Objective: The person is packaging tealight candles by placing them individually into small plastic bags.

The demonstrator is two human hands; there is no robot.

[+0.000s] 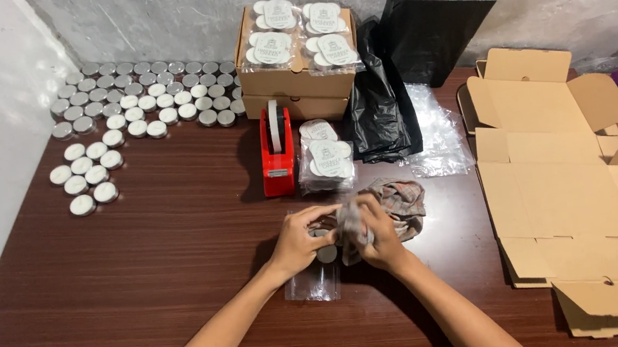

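Both hands (339, 236) grip perhaps a rag (398, 202).

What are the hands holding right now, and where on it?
Both hands, left hand and right hand, grip a small round tealight wrapped in the cloth; exact finger placement can't be told.

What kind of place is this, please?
Probably a small home packing workshop, not a factory: many small round tins lie in rows on a wooden table, beside flat cardboard boxes and a red tape dispenser.
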